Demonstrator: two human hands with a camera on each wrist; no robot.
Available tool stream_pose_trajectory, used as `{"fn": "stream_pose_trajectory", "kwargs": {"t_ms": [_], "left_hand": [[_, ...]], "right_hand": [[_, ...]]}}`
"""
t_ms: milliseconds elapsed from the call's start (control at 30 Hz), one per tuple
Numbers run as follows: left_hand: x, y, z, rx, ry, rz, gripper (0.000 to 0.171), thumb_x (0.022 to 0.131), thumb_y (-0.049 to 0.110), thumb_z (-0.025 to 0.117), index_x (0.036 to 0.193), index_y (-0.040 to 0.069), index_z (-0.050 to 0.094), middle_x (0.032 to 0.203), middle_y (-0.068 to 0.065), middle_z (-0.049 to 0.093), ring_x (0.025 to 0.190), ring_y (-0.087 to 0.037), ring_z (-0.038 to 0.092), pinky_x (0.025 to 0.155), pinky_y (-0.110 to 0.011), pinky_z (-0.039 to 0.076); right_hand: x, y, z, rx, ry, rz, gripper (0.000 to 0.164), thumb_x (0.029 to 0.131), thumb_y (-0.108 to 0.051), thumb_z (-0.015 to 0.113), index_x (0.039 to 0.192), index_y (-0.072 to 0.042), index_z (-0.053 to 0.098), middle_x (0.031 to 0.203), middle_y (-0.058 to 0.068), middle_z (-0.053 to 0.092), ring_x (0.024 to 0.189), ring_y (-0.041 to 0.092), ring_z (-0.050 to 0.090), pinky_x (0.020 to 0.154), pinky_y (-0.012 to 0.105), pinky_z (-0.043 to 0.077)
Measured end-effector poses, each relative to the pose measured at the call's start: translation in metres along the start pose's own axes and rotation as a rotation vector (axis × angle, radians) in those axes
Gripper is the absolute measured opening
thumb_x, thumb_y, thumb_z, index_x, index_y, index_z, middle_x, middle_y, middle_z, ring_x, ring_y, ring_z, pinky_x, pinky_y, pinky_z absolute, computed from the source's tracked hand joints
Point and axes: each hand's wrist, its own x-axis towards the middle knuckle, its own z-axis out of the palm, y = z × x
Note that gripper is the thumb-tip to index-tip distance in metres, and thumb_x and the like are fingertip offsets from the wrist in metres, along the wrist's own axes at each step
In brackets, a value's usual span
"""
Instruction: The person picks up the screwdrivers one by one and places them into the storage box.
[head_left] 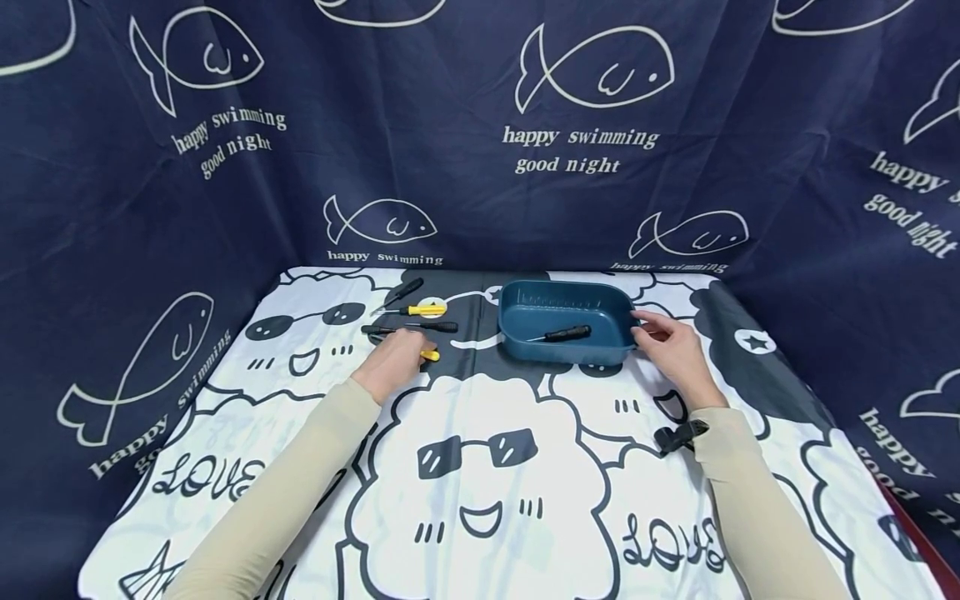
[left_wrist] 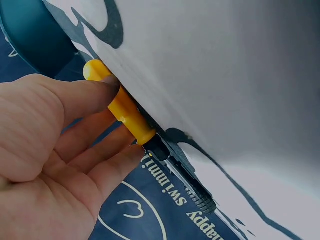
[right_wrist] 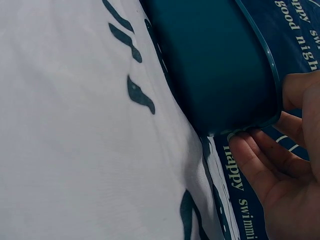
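Observation:
My left hand (head_left: 396, 360) is at the left part of the table, over the loose tools. Thumb and fingers pinch the yellow handle of a screwdriver (left_wrist: 125, 112), with a black collar below the handle. Much of it is hidden by the hand in the head view. My right hand (head_left: 671, 350) holds the right end of a dark teal plastic bin (head_left: 562, 354), fingertips at its rim and outer wall. Inside the bin lies a screwdriver with a black handle (head_left: 567, 333).
Close beyond the left hand lie another yellow-handled screwdriver (head_left: 426, 310) and several black-handled ones, including a black screwdriver (head_left: 407, 289) farthest back. A white cartoon-print cloth (head_left: 487, 400) covers the table. Dark blue fabric (head_left: 480, 125) hangs behind and at both sides.

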Motion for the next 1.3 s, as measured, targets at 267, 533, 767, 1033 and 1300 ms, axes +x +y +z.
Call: {"fn": "stream_pose_trajectory", "kwargs": {"t_ms": [267,533,767,1033,1300], "left_hand": [[0.0013,0.0005,-0.0011,-0.032,-0.006,-0.053,0.036,0.087,-0.017,0.062,0.115,0.000,0.078,0.116,-0.015,0.076,0.110,-0.028,0.072,0.096,-0.041,0.057],[0.0054,0.0009,0.0010,0.011,-0.001,-0.036,0.037,0.086,-0.017,0.063,0.114,0.002,0.079,0.115,-0.014,0.076,0.110,-0.029,0.071,0.098,-0.043,0.056],[0.0021,0.0034,0.0012,0.081,0.059,-0.011,0.036,0.086,-0.014,0.066,0.115,0.005,0.079,0.110,-0.016,0.073,0.105,-0.031,0.070,0.093,-0.044,0.058],[0.0021,0.0049,-0.0018,0.095,0.260,0.025,0.046,0.086,-0.012,0.071,0.128,0.008,0.073,0.126,-0.015,0.070,0.120,-0.032,0.064,0.104,-0.044,0.053],[0.0031,0.0053,-0.0081,0.069,0.406,0.128,0.052,0.084,-0.013,0.069,0.131,0.006,0.070,0.122,-0.011,0.068,0.112,-0.028,0.062,0.096,-0.039,0.055]], "right_hand": [[0.0014,-0.0007,0.0003,0.004,0.004,-0.009,0.042,0.100,-0.038,0.065,0.138,-0.020,0.068,0.113,0.013,0.074,0.089,0.011,0.063,0.073,0.020,0.047],[0.0019,0.0004,-0.0001,0.003,0.012,0.004,0.042,0.101,-0.038,0.065,0.139,-0.020,0.067,0.113,0.014,0.074,0.089,0.011,0.064,0.072,0.020,0.048],[-0.0006,0.0007,0.0027,0.009,0.006,0.007,0.042,0.100,-0.037,0.065,0.138,-0.019,0.068,0.113,0.014,0.074,0.086,0.007,0.063,0.070,0.017,0.048],[-0.0010,-0.0009,0.0030,0.003,0.003,0.007,0.043,0.101,-0.039,0.064,0.139,-0.020,0.067,0.114,0.014,0.074,0.088,0.008,0.063,0.072,0.017,0.048],[-0.0014,-0.0033,0.0001,0.001,0.009,-0.004,0.043,0.101,-0.038,0.064,0.139,-0.020,0.067,0.113,0.014,0.074,0.087,0.007,0.063,0.073,0.018,0.048]]}}
